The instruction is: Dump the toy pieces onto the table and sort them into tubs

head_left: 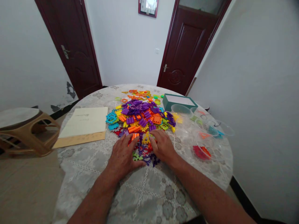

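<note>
A heap of small plastic building pieces (140,115) in purple, orange, yellow, blue and green covers the middle of a round table (140,193). My left hand (122,154) lies flat on the near edge of the heap, fingers stretched out over orange and green pieces. My right hand (162,146) rests beside it, palm down, fingers spread over yellow and purple pieces. Neither hand grips a piece. Some pieces under both palms are hidden.
Several clear plastic bowls (203,146) at the right hold sorted pieces, red ones nearest. A teal box (178,101) stands behind them. A cream booklet on a brown envelope (84,124) lies at the left. A wooden stool (28,130) stands left of the table.
</note>
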Action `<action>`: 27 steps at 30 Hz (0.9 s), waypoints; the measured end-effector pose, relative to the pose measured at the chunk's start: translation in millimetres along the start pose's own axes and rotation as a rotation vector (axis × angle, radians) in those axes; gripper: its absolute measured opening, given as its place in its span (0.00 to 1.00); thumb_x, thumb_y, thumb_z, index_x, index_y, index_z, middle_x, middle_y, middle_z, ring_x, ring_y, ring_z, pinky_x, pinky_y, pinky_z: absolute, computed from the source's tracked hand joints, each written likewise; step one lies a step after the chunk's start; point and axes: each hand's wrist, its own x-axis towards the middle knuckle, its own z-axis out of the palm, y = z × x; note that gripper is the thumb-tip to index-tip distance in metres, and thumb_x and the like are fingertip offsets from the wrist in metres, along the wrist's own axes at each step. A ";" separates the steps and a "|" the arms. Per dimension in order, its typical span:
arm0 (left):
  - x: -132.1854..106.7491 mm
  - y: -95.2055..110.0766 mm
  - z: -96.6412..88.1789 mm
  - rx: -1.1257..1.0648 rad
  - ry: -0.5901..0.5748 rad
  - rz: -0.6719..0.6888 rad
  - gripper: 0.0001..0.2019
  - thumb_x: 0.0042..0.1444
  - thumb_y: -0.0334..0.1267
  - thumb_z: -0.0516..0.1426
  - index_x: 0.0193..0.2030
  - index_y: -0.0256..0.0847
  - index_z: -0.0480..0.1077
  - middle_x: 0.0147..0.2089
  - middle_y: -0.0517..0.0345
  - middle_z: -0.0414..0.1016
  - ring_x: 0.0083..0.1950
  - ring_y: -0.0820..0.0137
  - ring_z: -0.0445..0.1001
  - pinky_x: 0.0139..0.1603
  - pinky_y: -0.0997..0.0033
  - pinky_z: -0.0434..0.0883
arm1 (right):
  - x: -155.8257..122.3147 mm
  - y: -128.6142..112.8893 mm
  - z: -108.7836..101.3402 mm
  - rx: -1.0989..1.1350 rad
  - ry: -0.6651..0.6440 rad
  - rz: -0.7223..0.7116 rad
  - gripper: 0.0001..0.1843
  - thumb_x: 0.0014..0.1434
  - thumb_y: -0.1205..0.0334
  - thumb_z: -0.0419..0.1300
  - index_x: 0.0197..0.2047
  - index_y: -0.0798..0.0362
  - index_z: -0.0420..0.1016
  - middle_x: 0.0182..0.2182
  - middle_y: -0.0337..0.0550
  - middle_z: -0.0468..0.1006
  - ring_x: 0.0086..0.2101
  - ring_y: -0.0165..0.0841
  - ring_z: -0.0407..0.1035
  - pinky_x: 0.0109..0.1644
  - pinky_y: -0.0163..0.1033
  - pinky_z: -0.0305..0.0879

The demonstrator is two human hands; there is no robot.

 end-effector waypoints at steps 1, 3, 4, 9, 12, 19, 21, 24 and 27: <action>-0.1 -0.7 0.5 0.005 0.000 0.004 0.54 0.38 0.56 0.75 0.72 0.48 0.61 0.74 0.40 0.62 0.75 0.41 0.59 0.74 0.37 0.59 | 1.3 1.2 -2.2 -0.042 0.022 0.020 0.19 0.75 0.58 0.50 0.59 0.54 0.76 0.57 0.54 0.78 0.59 0.41 0.69 0.68 0.48 0.62; -0.1 -1.3 1.0 0.017 -0.003 0.006 0.54 0.39 0.56 0.75 0.72 0.48 0.61 0.74 0.40 0.62 0.75 0.40 0.59 0.74 0.37 0.59 | 2.5 5.6 -6.7 -0.173 0.010 0.129 0.19 0.74 0.58 0.51 0.60 0.55 0.74 0.61 0.58 0.73 0.60 0.44 0.68 0.66 0.50 0.65; 0.0 -1.4 1.0 0.020 -0.001 0.002 0.54 0.39 0.57 0.75 0.72 0.48 0.61 0.74 0.41 0.62 0.75 0.40 0.59 0.74 0.37 0.59 | 2.3 8.2 -9.0 -0.243 -0.025 0.204 0.20 0.73 0.57 0.52 0.62 0.56 0.73 0.64 0.61 0.71 0.59 0.46 0.70 0.62 0.50 0.69; 0.5 -1.1 0.1 0.012 0.006 -0.001 0.51 0.40 0.59 0.74 0.71 0.50 0.62 0.73 0.43 0.63 0.74 0.41 0.60 0.73 0.37 0.59 | -2.2 17.2 -20.0 -0.462 -0.224 0.465 0.23 0.73 0.52 0.51 0.62 0.56 0.71 0.63 0.69 0.68 0.42 0.46 0.80 0.42 0.48 0.76; 1.0 -1.1 -0.2 0.024 -0.012 -0.008 0.50 0.42 0.59 0.73 0.71 0.49 0.63 0.73 0.42 0.62 0.74 0.42 0.60 0.73 0.38 0.60 | -2.3 18.5 -22.3 -0.500 -0.259 0.483 0.25 0.73 0.49 0.50 0.63 0.57 0.69 0.58 0.71 0.72 0.42 0.48 0.80 0.42 0.49 0.75; 1.8 -0.4 -1.0 0.024 -0.002 -0.001 0.48 0.43 0.58 0.73 0.70 0.50 0.63 0.73 0.43 0.63 0.73 0.43 0.61 0.73 0.39 0.60 | 0.8 22.3 -18.0 -0.492 -0.305 0.506 0.26 0.72 0.46 0.53 0.61 0.57 0.70 0.57 0.70 0.72 0.43 0.47 0.80 0.43 0.48 0.75; 1.7 -0.4 -1.0 0.030 -0.006 0.001 0.48 0.43 0.58 0.73 0.69 0.49 0.63 0.73 0.43 0.63 0.73 0.43 0.61 0.73 0.39 0.60 | 0.5 21.2 -17.9 -0.469 -0.305 0.457 0.22 0.72 0.48 0.52 0.58 0.56 0.72 0.56 0.65 0.73 0.43 0.45 0.80 0.43 0.46 0.75; 1.1 -0.9 -0.6 0.048 -0.016 0.001 0.48 0.43 0.58 0.73 0.70 0.46 0.64 0.73 0.40 0.62 0.74 0.42 0.61 0.73 0.39 0.61 | 0.0 18.4 -18.1 -0.432 -0.288 0.358 0.18 0.73 0.54 0.50 0.56 0.53 0.74 0.53 0.58 0.75 0.44 0.42 0.79 0.43 0.43 0.75; 0.5 -1.8 0.3 0.057 -0.021 -0.004 0.48 0.44 0.59 0.72 0.70 0.46 0.64 0.73 0.39 0.62 0.74 0.42 0.61 0.73 0.39 0.62 | 0.4 20.2 -16.9 -0.451 -0.233 0.394 0.19 0.73 0.53 0.50 0.58 0.52 0.72 0.57 0.60 0.72 0.43 0.42 0.79 0.43 0.44 0.75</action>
